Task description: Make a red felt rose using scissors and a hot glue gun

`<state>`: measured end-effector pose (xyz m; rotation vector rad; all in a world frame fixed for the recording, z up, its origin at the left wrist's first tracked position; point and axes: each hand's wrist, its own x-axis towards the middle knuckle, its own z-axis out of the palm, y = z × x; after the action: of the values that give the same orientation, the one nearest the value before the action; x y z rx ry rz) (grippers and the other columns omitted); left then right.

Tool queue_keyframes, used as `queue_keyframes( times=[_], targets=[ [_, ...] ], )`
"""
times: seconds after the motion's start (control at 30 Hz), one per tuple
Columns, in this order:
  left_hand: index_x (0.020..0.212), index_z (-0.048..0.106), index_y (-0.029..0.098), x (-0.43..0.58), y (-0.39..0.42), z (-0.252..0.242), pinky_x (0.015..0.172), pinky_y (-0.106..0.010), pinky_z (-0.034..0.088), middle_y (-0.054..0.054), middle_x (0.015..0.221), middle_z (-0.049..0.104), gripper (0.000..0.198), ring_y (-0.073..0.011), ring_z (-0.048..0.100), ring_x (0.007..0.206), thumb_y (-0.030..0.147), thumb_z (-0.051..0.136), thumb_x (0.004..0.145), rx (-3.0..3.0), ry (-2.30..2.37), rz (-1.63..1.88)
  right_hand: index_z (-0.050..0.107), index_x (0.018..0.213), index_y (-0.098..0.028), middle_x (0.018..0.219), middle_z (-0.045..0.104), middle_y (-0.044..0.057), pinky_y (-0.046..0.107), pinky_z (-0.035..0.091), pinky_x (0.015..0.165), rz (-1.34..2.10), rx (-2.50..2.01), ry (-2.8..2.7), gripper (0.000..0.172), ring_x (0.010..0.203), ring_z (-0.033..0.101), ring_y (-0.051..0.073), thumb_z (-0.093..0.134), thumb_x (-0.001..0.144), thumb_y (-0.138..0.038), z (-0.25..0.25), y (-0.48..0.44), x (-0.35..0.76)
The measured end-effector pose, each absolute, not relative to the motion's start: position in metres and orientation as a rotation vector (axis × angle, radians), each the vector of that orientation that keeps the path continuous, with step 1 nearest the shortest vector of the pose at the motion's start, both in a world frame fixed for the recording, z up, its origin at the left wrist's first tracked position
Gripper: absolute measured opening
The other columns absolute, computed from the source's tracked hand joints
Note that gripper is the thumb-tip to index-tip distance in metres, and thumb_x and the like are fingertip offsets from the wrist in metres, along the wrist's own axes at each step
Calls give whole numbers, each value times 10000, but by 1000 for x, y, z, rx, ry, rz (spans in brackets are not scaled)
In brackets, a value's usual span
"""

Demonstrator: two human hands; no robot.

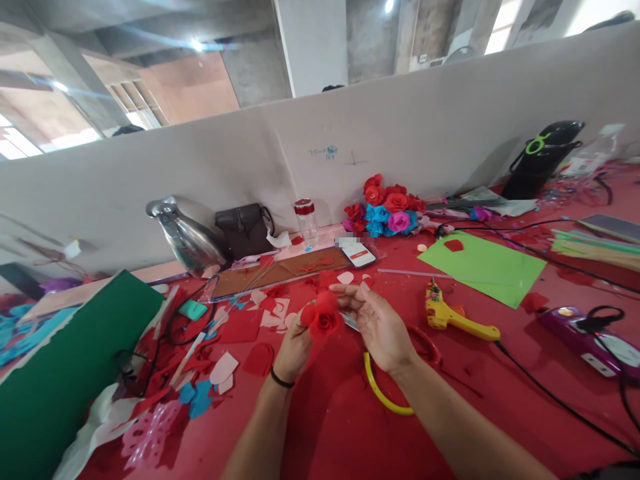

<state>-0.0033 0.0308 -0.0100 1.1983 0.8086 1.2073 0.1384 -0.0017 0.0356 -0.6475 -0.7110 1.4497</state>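
A red paper rose (326, 323) with a spiral centre is gripped in my left hand (295, 350), which wears a black band at the wrist. My right hand (377, 327) is beside the flower on its right, fingers stretched out and apart, with the fingertips close to the petals; whether they touch is unclear. Partly hidden beneath my right hand are scissors with a yellow and red handle (381, 395). Right of that hand a yellow glue gun (460, 321) lies on the red table (330, 440). Loose petals (224, 368) and paper scraps are spread to the left.
Finished flowers (395, 212) lie by the partition (210, 160). A phone (356, 253), a glass jar (306, 220), a steel flask (187, 237) and a green sheet (485, 265) stand or lie around. A purple power strip (590, 340) with cables is at right, a green box (85, 367) at left.
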Motion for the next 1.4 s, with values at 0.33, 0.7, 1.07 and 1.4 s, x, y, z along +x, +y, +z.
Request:
queue_keyframes(
  times=[0.33,0.7,1.07,1.4],
  targets=[
    [809,710,169,-2,30,-13,774,-304,451,-27,734,673,340,-174,581,777,395,791,567,1183,717,1111,658,1006,-214,858,726,48,350,416,836,1456,-590,-766,357,877,634,209,520,815,-482,36,-4,140],
    [754,701,176,-1,28,-13,771,-304,456,-30,766,681,306,-180,586,787,386,791,550,1155,780,1084,602,1039,-246,984,714,48,335,433,811,1450,-469,-687,335,878,640,199,530,814,-483,43,-6,142],
    [726,692,207,-1,29,-9,818,-367,468,-31,710,666,253,-225,610,820,382,772,563,1073,698,1198,647,976,-199,652,697,19,332,419,766,1460,-718,-589,433,744,643,201,562,752,-559,36,-3,137],
    [666,692,213,-2,30,-5,771,-331,479,-37,683,669,204,-236,599,845,348,783,543,1102,753,1206,662,943,-184,548,661,2,302,420,663,1472,-725,-565,427,594,613,173,586,734,-548,36,-4,139]
  ],
)
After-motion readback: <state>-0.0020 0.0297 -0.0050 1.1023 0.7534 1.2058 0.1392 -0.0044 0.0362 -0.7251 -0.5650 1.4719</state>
